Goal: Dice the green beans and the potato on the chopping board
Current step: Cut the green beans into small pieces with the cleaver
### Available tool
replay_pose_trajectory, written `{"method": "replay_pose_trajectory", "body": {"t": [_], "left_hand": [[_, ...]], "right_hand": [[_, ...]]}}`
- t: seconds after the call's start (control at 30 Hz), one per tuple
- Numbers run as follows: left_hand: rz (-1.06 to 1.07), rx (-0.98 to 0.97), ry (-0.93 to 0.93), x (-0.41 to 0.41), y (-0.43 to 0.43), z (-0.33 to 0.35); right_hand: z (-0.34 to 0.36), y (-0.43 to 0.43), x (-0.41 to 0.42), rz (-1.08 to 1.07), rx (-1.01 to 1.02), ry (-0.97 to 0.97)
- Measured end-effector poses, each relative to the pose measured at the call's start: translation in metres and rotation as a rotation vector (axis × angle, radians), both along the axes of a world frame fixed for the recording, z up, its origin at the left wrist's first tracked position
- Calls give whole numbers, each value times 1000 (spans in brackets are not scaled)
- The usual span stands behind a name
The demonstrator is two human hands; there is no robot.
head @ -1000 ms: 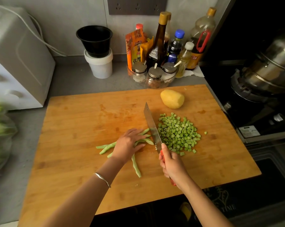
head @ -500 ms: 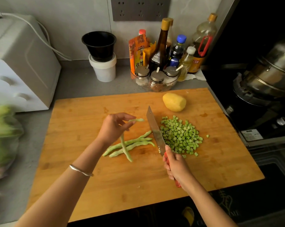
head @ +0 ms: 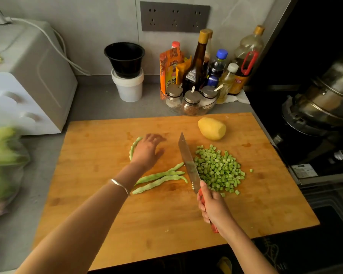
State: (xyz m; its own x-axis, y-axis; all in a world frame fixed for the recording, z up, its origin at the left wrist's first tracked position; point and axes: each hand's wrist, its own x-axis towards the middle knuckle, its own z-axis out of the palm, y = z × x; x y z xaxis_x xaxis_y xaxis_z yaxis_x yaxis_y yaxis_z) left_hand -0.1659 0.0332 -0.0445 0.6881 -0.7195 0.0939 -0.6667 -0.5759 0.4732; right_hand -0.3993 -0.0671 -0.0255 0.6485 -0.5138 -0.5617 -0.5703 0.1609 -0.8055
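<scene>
The left hand (head: 148,150), blurred, hovers mid-board (head: 162,224), fingers stretched out, one bean (head: 133,148) just left of it. The right hand (head: 213,207) clasps the knife (head: 188,163) between two whole beans (head: 159,177) and the dice (head: 219,170). The potato (head: 212,128) sits far right.

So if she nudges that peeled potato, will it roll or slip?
It would probably roll a bit: the potato is rounded and lies loose on the board, touching nothing. Its smooth, peeled surface hints it may be slippery to grip. It looks solid, so likely stiff and fairly heavy for its size.
</scene>
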Motion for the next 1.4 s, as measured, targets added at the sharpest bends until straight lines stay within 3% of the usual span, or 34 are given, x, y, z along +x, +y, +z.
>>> {"method": "replay_pose_trajectory", "body": {"t": [0.13,0.2,0.3,0.47,0.7,1.0,1.23,1.4], "left_hand": [[-143,10,169,-47,10,-20],[-109,-66,201,-62,14,-32],[-57,-183,180,-74,10,-40],[-60,-205,173,-82,0,-42],[-147,-193,-56,-74,10,-47],[-124,-262,10,-86,-8,-48],[-85,-169,-119,-81,9,-42],[-34,-231,52,-86,12,-47]], "right_hand": [[-2,1,-1,-5,-13,3],[-3,2,0,4,-25,3],[-2,4,-1,5,-55,0],[0,-2,-11,-31,-27,20],[-6,8,-6,34,-79,41],[-2,3,-8,-2,-74,51],[-6,2,-9,29,-129,59],[-7,0,-9,46,-145,59]]}}
